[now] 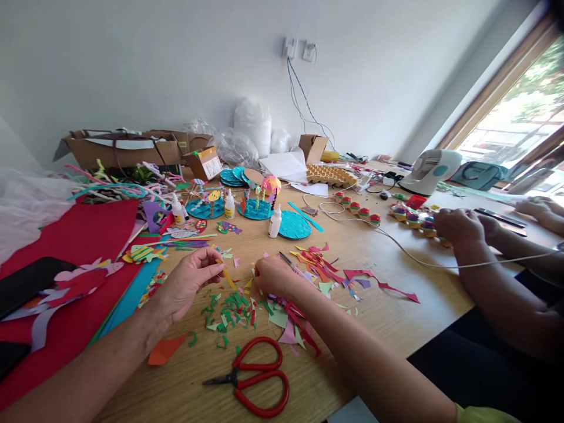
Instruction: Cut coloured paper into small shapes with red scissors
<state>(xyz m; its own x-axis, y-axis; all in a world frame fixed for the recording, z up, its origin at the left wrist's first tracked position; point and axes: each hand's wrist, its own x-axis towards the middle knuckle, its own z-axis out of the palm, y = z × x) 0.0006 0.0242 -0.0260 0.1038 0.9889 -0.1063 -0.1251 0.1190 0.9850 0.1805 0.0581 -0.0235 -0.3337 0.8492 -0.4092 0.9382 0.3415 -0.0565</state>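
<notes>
My left hand (189, 282) is pinched shut on a thin yellow paper strip (228, 277) that slants down toward the table. My right hand (274, 277) is closed, knuckles up, resting on a heap of colourful paper scraps (247, 308); what its fingers hold is hidden. A dark pen-like tool (288, 262) lies just beyond it. Red-handled scissors (253, 379) lie shut on the wooden table (388, 329), near me.
Red paper sheets (74, 235) and a black phone (26, 285) lie at left. Glue bottles (274, 222), teal discs (294, 225) and cardboard boxes (123, 150) stand behind. At right another person's hands (458, 226) work by a row of painted cups (414, 220); a white fan (429, 170) and a cable (423, 261) are there.
</notes>
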